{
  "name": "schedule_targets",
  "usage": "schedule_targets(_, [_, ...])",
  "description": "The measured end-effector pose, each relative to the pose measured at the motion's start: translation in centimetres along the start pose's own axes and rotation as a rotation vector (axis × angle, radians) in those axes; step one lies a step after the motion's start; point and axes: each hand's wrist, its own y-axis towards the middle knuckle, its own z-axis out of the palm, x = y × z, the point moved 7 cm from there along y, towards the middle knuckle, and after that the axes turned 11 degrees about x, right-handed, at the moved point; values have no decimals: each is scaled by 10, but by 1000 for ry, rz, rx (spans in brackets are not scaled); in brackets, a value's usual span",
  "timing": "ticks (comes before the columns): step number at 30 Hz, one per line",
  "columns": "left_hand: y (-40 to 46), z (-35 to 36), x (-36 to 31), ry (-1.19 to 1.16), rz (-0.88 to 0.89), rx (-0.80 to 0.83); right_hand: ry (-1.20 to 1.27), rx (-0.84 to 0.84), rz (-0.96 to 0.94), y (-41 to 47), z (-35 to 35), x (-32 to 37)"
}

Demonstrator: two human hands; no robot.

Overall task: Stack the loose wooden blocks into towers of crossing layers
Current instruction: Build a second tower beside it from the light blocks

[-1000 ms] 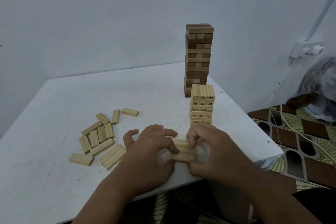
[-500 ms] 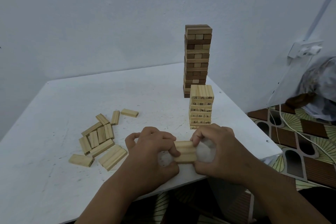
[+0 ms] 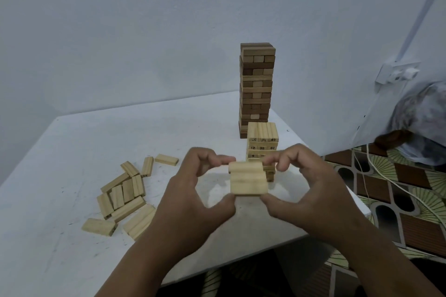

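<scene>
Dark tower complete at 12 o'clock; pale tower partly built; your left hand and right hand pinched three blocks; loose blocks remained at 9 o'clock.

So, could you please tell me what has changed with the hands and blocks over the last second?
Both hands, left hand and right hand, lifted the set of pale blocks off the table toward the pale tower, the fingers now pinching its edges. The dark tower and loose blocks stayed put.
</scene>
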Motion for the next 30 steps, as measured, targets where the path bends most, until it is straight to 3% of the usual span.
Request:
schedule_targets(4, [21, -1, -19, -50, 24, -63, 54, -117, -59, 13, -23, 2])
schedule_targets(13, [71, 15, -9, -233, -35, -115, 210, -201, -19, 46, -41, -25])
schedule_targets(30, [97, 35, 17, -286, -186, -139, 214, -201, 166, 58, -34, -65])
